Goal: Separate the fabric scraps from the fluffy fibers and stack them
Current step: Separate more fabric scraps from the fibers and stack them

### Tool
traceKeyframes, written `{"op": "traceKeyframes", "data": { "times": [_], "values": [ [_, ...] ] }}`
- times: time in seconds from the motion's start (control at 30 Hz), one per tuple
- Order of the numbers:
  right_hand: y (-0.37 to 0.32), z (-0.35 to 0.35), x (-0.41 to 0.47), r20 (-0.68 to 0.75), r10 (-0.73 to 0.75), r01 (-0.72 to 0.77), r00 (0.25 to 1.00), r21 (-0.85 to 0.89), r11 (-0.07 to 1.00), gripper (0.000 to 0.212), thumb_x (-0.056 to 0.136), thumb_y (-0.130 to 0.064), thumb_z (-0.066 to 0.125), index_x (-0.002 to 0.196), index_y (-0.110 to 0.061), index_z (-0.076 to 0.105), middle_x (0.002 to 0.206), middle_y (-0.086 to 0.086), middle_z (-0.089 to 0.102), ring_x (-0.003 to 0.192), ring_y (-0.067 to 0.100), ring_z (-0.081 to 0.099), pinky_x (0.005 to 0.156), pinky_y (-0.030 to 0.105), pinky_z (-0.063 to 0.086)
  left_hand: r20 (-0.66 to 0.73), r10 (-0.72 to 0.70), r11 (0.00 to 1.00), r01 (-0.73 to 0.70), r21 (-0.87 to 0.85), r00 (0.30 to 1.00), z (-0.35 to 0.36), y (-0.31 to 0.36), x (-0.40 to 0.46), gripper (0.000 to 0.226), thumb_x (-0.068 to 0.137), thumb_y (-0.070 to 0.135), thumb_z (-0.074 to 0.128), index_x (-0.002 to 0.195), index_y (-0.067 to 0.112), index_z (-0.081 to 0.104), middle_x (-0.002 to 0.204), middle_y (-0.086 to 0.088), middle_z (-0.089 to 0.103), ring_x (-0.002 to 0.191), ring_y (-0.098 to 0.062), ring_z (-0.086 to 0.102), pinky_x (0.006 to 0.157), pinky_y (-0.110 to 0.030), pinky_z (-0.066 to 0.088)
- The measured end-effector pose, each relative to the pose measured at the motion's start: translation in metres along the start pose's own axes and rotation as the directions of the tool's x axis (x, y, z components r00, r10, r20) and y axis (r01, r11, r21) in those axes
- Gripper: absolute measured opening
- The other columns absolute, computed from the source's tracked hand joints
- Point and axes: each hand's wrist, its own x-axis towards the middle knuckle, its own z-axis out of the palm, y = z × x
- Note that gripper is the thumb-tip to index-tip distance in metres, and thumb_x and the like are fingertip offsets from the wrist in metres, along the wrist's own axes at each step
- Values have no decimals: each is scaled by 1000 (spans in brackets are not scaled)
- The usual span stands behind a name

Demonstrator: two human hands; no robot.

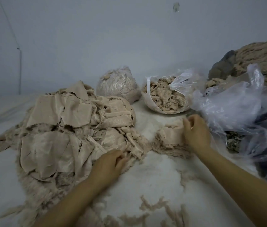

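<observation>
Loose tufts of fluffy fibers (154, 208) lie scattered on the white surface (162, 174) nearest the camera, between the two bare forearms. Left hand (109, 163) rests at the near right edge of the big heap of beige fabric scraps (60, 128), fingers curled down onto a narrow strip of cloth there; whether it pinches the strip or only presses on it cannot be told. Fibers fringe the near and left sides of this heap.

Right hand (195, 130) is farther out and to the right, fingers bent and closed on the right edge of a single small fabric scrap (172, 132). That scrap lies on a low mat of fiber, apart from the heap, with bare surface between them.

Crumpled clear plastic bags (231, 104) sit just right of the right hand, something dark showing through the nearer ones.

Beyond the hands stands an open plastic bag of fibers (164, 97), and left of it, just beside the far edge of the heap, a closed bag of fibers (118, 82). At far right a large tan woolly mass (263, 59) rises behind the plastic. Pale wall (96, 38) closes the back.
</observation>
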Motion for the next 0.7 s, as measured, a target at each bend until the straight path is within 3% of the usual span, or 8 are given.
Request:
{"op": "traceKeyframes", "data": {
  "times": [0.07, 0.17, 0.27, 0.33, 0.4, 0.53, 0.63, 0.7],
  "values": [
    [14, 4, -38, 139, -131, 119, 982, 89, 989, 17, 97, -19, 51, 82, -13, 54, 82, 2, 57, 82, 23, 54, 68, 30, 37, 80, 206, 952, -218, 214, 975, -9, -12, -7, 12, 92, 26, 56, 96, 19, 65, 90, 8, 58, 85, -8, 50, 70, -21, 40],
    [27, 3, -88, 444, -162, 111, 881, 140, 984, 18, 95, -15, 55, 78, -16, 59, 83, -3, 60, 82, 14, 54, 71, 17, 38, 188, 297, 882, -344, 321, 936, -17, -30, -18, 19, 82, 27, 62, 96, 15, 68, 97, 4, 61, 88, -12, 56, 70, -23, 48],
    [20, -8, -113, 646, -100, -28, 757, 184, 983, 20, 95, -21, 56, 76, -23, 65, 78, -10, 66, 71, -1, 58, 65, 10, 41, 301, 195, 887, -299, 353, 934, -17, -44, -19, 26, 89, 18, 59, 112, 10, 68, 113, -2, 60, 102, -17, 56, 89, -26, 46],
    [6, -10, -118, 758, -29, -181, 652, 192, 965, 26, 96, -24, 55, 75, -18, 66, 70, -5, 69, 60, 5, 62, 54, 17, 46, 301, 80, 935, -176, 307, 950, -17, -45, -16, 25, 93, 9, 54, 114, 10, 67, 114, -3, 59, 104, -15, 54, 90, -16, 37],
    [-11, -6, -117, 805, 75, -393, 589, 204, 897, 34, 97, -32, 53, 79, -8, 68, 68, 4, 69, 55, 17, 64, 46, 23, 48, 266, 42, 978, -94, 187, 963, -15, -32, -14, 21, 93, 5, 53, 100, 12, 70, 98, -2, 61, 93, -16, 58, 81, -18, 40],
    [-41, 24, -117, 822, 228, -673, 521, 232, 702, 49, 88, -48, 60, 93, 0, 67, 78, 13, 70, 67, 21, 69, 57, 28, 56, 334, 162, 986, -137, -97, 929, -5, 12, -29, 29, 91, 2, 55, 73, 22, 68, 71, 15, 49, 64, 5, 52, 63, -8, 37],
    [-58, 48, -122, 836, 248, -794, 490, 310, 522, 33, 89, -32, 67, 86, 0, 65, 67, 11, 64, 58, 22, 65, 52, 29, 53, 261, 245, 964, -206, -167, 934, 5, 33, -39, 21, 91, 7, 55, 80, 14, 72, 73, 18, 54, 69, 10, 52, 66, -5, 36],
    [-64, 62, -125, 776, 299, -782, 555, 365, 505, 14, 92, -13, 63, 82, -3, 60, 63, 9, 60, 59, 21, 63, 54, 32, 53, 205, 263, 961, -237, -143, 943, 3, 34, -40, 18, 91, 14, 58, 87, 17, 75, 82, 14, 64, 77, 11, 52, 70, -4, 37]
  ]
}}
